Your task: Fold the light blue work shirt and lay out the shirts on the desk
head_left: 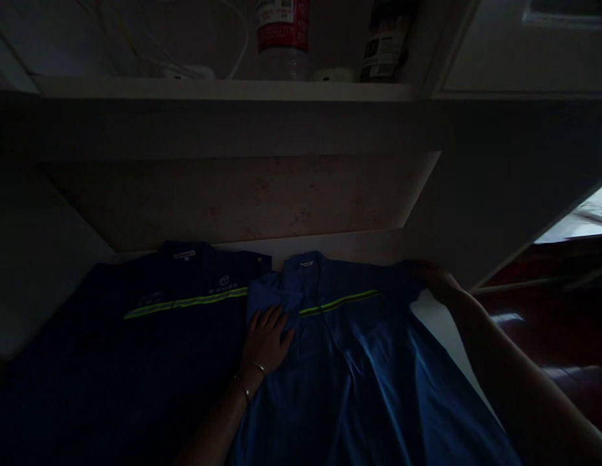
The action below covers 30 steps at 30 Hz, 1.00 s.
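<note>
A blue work shirt [330, 343] lies spread out, its collar toward the wall and a yellow-green reflective stripe across its chest. My left hand [268, 336] rests flat on its left side, fingers stretched out, with bangles on the wrist. At the shirt's right shoulder and sleeve is my right hand [439, 281]; its fingers are too dark to make out whether they grip the cloth. Beside it on the left lies a darker navy work jacket [184, 349] with a similar stripe and a chest logo. The blue shirt's left edge overlaps the jacket.
Above runs a white shelf [223, 88] holding a red-labelled bottle [283, 39], a dark jar [384, 45] and a white cable [240, 55]. Cabinet side panels [500, 168] flank the recess. A reddish floor [553, 336] shows at right. The light is dim.
</note>
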### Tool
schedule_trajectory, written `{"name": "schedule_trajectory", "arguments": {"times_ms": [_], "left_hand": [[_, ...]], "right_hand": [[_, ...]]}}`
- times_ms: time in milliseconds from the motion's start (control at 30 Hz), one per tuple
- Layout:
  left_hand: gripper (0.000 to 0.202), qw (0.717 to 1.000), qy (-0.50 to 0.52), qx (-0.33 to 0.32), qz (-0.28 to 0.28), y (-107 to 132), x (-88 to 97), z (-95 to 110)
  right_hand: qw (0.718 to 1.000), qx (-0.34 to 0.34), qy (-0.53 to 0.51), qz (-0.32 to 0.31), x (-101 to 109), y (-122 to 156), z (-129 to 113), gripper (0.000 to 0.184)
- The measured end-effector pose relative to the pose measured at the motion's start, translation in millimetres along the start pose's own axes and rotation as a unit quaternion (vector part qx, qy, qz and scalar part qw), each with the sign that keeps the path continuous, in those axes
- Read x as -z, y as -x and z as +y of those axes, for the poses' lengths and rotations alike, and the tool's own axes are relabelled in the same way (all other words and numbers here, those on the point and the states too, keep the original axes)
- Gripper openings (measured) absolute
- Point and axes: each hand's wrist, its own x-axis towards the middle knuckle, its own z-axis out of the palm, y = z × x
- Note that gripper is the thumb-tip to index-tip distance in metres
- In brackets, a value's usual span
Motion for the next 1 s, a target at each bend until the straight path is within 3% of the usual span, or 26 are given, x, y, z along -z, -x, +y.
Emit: {"name": "schedule_trajectory", "arguments": {"times_ms": [100,167,233,267,333,433,533,600,667,767,833,900,933,1000], "left_hand": [[0.042,1.000,0.004,-0.002,0.008,-0.4,-2.3,-0.8],[0.041,1.000,0.003,-0.002,0.011,-1.1,-2.8,-1.1],[0.041,1.000,0.001,-0.003,0.011,-1.7,-1.9,-0.8],[0.041,1.000,0.000,-0.004,0.010,-1.7,-1.1,-0.4],[0.041,1.000,-0.002,-0.008,0.011,-0.4,0.3,0.6],[0.042,1.000,-0.002,-0.010,0.015,2.8,-0.2,0.8],[0.042,1.000,0.010,-0.007,0.007,0.1,-2.3,-1.6],[0.040,0.999,0.032,0.005,-0.013,-6.7,0.5,-2.4],[0.038,0.996,0.077,0.025,-0.030,-11.3,10.7,0.4],[0.034,0.980,0.191,0.046,-0.005,9.6,41.5,15.6],[0.031,0.959,0.273,0.078,0.006,52.7,69.3,31.1],[0.029,0.926,0.333,0.167,-0.063,113.9,97.1,46.4],[0.029,0.902,0.353,0.213,-0.130,146.4,109.3,52.6],[0.031,0.862,0.343,0.293,-0.231,204.8,128.9,61.0]], "right_hand": [[0.989,0.038,0.064,-0.132,-26.9,24.4,-18.5,0.039],[0.946,0.121,0.118,-0.277,-44.4,50.8,-37.4,0.044],[0.896,0.205,0.149,-0.364,-58.9,74.0,-59.9,0.045],[0.891,0.231,0.152,-0.359,-65.1,81.7,-70.7,0.044],[0.913,0.256,0.161,-0.274,-76.6,88.0,-86.3,0.042],[0.934,0.230,0.237,-0.134,-97.4,86.3,-82.6,0.047],[0.913,0.153,0.343,-0.159,-123.0,90.0,-53.0,0.049],[0.910,0.120,0.337,-0.207,-136.7,95.3,-35.3,0.048],[0.924,0.114,0.295,-0.216,-142.3,98.3,-28.3,0.047],[0.939,0.120,0.262,-0.187,-129.1,99.7,-32.0,0.050],[0.956,0.103,0.218,-0.169,-101.6,108.6,-31.5,0.050],[0.979,0.035,0.093,-0.176,-57.7,132.5,-20.4,0.049],[0.981,-0.030,-0.017,-0.193,-30.8,150.6,-10.7,0.049],[0.946,-0.145,-0.153,-0.248,26.6,195.7,14.3,0.046]]}}
